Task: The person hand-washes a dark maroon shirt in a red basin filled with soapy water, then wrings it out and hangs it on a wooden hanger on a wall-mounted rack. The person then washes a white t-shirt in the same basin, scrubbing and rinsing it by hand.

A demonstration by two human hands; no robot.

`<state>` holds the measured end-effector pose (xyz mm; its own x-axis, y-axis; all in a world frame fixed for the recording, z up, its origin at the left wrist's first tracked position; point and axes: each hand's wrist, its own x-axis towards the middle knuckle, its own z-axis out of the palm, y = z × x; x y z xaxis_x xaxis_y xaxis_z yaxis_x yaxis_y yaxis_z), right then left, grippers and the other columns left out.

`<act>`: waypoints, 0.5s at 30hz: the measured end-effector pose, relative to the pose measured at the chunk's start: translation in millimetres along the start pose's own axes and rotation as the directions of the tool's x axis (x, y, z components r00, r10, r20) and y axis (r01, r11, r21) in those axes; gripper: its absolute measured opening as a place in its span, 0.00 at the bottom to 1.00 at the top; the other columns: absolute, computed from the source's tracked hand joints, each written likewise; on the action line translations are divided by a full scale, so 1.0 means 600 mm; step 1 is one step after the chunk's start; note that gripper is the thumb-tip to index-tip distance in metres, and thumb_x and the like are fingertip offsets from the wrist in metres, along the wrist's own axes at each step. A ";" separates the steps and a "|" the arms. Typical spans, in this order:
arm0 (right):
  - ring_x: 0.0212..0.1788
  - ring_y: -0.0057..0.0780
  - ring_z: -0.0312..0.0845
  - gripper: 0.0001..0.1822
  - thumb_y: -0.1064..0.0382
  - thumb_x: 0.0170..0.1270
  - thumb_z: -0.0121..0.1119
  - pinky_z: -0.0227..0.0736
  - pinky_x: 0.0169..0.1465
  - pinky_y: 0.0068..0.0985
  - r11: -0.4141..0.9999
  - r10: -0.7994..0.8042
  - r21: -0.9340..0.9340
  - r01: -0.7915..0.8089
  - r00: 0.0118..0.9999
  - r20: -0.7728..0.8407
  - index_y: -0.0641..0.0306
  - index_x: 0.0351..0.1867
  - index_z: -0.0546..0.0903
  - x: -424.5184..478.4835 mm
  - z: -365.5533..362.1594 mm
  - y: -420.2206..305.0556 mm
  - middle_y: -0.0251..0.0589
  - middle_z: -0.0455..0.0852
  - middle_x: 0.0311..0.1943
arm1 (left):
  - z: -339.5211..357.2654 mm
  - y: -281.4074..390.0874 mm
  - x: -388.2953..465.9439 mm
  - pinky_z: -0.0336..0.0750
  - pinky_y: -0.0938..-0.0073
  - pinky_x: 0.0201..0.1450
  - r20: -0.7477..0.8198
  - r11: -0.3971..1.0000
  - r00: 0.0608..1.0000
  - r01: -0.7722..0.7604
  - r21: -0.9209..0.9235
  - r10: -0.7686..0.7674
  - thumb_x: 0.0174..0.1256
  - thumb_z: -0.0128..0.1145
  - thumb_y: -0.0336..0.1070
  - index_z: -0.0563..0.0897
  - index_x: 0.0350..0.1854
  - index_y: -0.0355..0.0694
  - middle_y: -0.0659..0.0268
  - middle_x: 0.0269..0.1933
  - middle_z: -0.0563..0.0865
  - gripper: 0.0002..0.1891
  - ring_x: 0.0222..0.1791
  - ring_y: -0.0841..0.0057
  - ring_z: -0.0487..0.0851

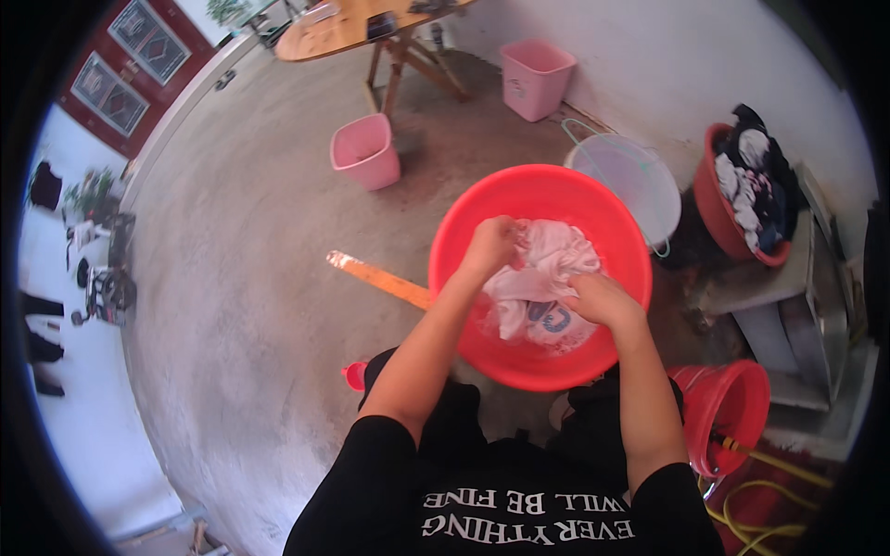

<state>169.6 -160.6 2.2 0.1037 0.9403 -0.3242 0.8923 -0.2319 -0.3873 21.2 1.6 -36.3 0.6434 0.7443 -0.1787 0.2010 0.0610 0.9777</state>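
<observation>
A round red plastic basin (542, 187) stands before me, just beyond my knees. In it lies a wet white cloth garment (556, 254) with blue-grey printing on one part, bunched up amid some suds. At the garment's upper left edge, my left hand (492, 244) grips the fabric with curled fingers. My right hand (603, 299) holds another fold on the right side, its fingertips partly hidden in the cloth. Fabric stretches between the two hands.
An orange board (379, 274) sticks out left of the basin. Right of it are a whitish bucket (629, 181), a laundry-filled tub (719, 208) and a red bucket (723, 410) with a yellow hose (779, 459). Two pink bins (365, 156) stand near a wooden table (334, 38).
</observation>
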 end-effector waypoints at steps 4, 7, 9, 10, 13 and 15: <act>0.51 0.48 0.75 0.19 0.56 0.56 0.57 0.70 0.52 0.39 0.993 0.106 -0.052 -0.104 0.993 0.047 0.67 0.45 0.77 0.017 0.004 0.028 0.54 0.79 0.46 | 0.020 0.013 -0.003 0.75 0.77 0.22 0.158 0.989 0.985 0.048 0.140 -0.070 0.63 0.47 0.24 0.77 0.43 0.31 0.56 0.34 0.84 0.09 0.20 0.74 0.80; 0.53 0.51 0.73 0.22 0.57 0.57 0.57 0.69 0.54 0.40 0.997 0.063 -0.029 -0.069 0.985 -0.161 0.68 0.50 0.75 0.043 0.035 0.056 0.56 0.76 0.49 | 0.058 -0.052 0.001 0.76 0.69 0.40 0.213 0.906 0.957 -0.261 0.334 0.197 0.57 0.53 0.26 0.77 0.48 0.36 0.49 0.47 0.80 0.15 0.38 0.65 0.81; 0.53 0.53 0.72 0.24 0.57 0.57 0.57 0.69 0.54 0.43 1.000 0.014 0.021 -0.006 0.918 -0.396 0.69 0.53 0.72 0.059 0.053 0.066 0.57 0.75 0.51 | 0.075 -0.085 0.002 0.72 0.64 0.54 0.243 0.521 0.799 -0.556 0.648 0.550 0.53 0.57 0.28 0.76 0.52 0.38 0.44 0.57 0.73 0.20 0.53 0.59 0.76; 0.54 0.53 0.71 0.26 0.56 0.58 0.57 0.69 0.54 0.43 0.995 0.097 0.074 -0.071 0.895 -0.435 0.68 0.56 0.70 0.070 0.057 0.073 0.57 0.74 0.52 | 0.071 -0.088 0.010 0.60 0.60 0.66 0.170 0.636 0.924 -0.362 0.682 0.343 0.50 0.61 0.32 0.73 0.56 0.38 0.42 0.65 0.61 0.27 0.65 0.52 0.62; 0.56 0.53 0.69 0.30 0.55 0.58 0.57 0.67 0.56 0.42 0.936 0.332 0.273 -0.223 0.819 -0.468 0.66 0.60 0.65 0.108 0.074 0.090 0.58 0.72 0.54 | 0.033 -0.125 0.042 0.62 0.60 0.65 -0.169 0.777 0.972 -0.020 0.630 0.162 0.51 0.63 0.34 0.69 0.60 0.37 0.44 0.65 0.62 0.30 0.64 0.53 0.64; 0.56 0.53 0.69 0.32 0.54 0.58 0.58 0.67 0.56 0.42 0.859 0.451 0.433 -0.273 0.804 -0.388 0.66 0.61 0.64 0.134 0.095 0.080 0.59 0.72 0.53 | 0.002 -0.190 0.057 0.64 0.60 0.63 -0.170 0.908 0.985 0.055 0.416 0.018 0.55 0.61 0.42 0.69 0.60 0.35 0.47 0.63 0.67 0.30 0.62 0.55 0.67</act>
<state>195.9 -110.4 -91.6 0.6563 0.7478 -0.1004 0.5476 -0.5637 -0.6184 21.3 19.1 -153.8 0.5120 0.8474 -0.1401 0.5253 -0.1798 0.8317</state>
